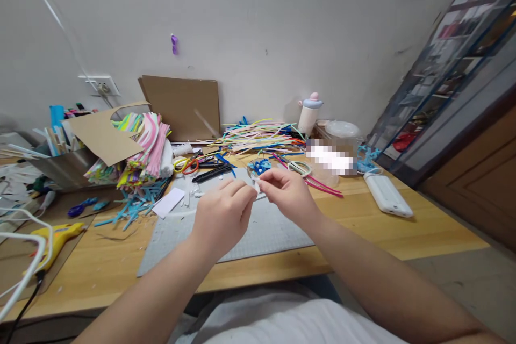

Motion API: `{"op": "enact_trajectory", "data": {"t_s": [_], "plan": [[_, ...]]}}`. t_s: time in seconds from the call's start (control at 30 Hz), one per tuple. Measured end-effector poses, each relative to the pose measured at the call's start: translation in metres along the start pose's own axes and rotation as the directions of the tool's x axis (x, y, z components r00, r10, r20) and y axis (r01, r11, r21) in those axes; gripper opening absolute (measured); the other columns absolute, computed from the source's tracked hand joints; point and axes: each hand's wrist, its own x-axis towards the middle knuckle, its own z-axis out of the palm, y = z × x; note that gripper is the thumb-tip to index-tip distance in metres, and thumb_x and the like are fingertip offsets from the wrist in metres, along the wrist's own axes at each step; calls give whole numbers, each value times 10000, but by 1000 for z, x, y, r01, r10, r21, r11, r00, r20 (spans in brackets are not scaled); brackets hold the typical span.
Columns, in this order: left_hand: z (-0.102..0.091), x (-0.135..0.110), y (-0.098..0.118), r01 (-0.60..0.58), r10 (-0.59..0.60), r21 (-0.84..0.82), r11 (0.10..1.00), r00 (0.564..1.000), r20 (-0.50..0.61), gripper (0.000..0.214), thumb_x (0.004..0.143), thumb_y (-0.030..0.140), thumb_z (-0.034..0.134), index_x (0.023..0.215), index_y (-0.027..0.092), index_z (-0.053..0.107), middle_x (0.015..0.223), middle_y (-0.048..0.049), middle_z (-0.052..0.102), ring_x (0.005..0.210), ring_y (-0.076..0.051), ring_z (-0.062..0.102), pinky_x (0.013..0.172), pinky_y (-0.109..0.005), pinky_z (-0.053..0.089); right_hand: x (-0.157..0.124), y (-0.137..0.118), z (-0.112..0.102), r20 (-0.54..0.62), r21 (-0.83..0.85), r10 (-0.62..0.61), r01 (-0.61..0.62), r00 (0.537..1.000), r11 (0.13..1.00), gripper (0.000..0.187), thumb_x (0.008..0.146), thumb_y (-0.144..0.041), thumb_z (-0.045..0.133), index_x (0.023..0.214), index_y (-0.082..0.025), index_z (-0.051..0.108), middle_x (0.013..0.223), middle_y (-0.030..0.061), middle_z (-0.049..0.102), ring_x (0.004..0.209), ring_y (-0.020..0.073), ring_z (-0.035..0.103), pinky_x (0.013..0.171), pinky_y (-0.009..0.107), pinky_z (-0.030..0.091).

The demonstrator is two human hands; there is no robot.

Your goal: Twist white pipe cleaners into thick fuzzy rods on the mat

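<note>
My left hand point(224, 214) and my right hand point(287, 191) meet above the grey cutting mat point(266, 231). Both are closed in a pinch on a small white piece point(256, 186) held between the fingertips. The piece is too small to name. Just beyond my right hand lies a small blue craft piece point(260, 166) on the mat's far edge.
Heaps of coloured pipe cleaners point(147, 150) and strips point(258, 134) crowd the wooden desk. A yellow glue gun point(58, 236) lies at the left, a white power bank point(387, 193) at the right. Scissors point(187, 164), black pens, cardboard point(181, 105) and a white bottle point(309, 114) stand behind.
</note>
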Motion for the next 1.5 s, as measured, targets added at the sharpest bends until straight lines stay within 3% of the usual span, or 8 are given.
{"op": "enact_trajectory", "data": {"t_s": [0.33,0.47,0.6,0.7,0.8,1.03,1.23,1.5], "plan": [[-28,33,-20,-366,343,45,929,902,262,203,825,158,503,687,239,627,702,14,620,837,-170,518,861,-380,338,-29,-4,3,346,-479,-260,408,901,777,134,821,-114,471,752,-154,579,709,19,571,664,122,493,616,247,344],[-32,35,-19,-382,352,111,918,910,220,234,776,67,516,721,261,636,841,26,660,1053,-194,510,1058,-470,173,-32,-2,4,278,-187,-53,108,959,976,107,794,-156,528,705,-151,589,640,-7,553,581,95,486,548,219,356],[-29,12,-4,-199,237,188,962,948,-211,332,783,54,509,1024,268,592,1145,-21,605,1121,-215,502,1036,-479,232,-26,3,-3,320,216,274,-351,907,911,164,753,-282,616,695,-132,583,558,-26,523,426,53,404,390,178,253],[-9,-10,5,39,-146,-190,981,794,-590,193,803,78,507,889,235,580,939,-37,612,928,-184,576,844,-384,436,-20,3,-9,418,417,341,-511,842,752,192,701,-285,685,710,-117,592,575,-19,544,397,29,385,357,155,193],[16,-20,7,203,-432,-496,844,805,-406,180,854,129,455,977,216,552,990,-65,599,971,-180,563,848,-381,460,-17,1,-12,582,521,308,-636,753,570,177,694,-246,701,714,-110,589,592,-18,544,383,9,368,338,135,179],[32,-9,-7,43,-91,-488,872,993,-74,216,852,131,451,908,231,634,1028,-42,671,1049,-184,569,949,-425,388,-15,8,-13,833,456,162,-823,528,338,161,731,-221,660,727,-87,570,573,-36,476,374,-4,306,309,101,198],[47,-19,1,145,-252,-541,829,959,-129,136,855,165,465,840,202,594,751,-18,649,691,-125,599,612,-249,472,-16,17,-13,754,552,170,-752,635,361,167,730,-242,667,739,-104,575,573,-39,484,373,-5,312,314,103,188],[32,-30,8,-2,-14,-190,982,996,-87,167,830,116,462,875,193,603,741,-38,645,665,-149,540,600,-274,411,-26,9,-10,283,431,264,-369,922,824,216,748,-318,655,685,-143,545,567,-34,524,402,35,387,366,163,243]]}}
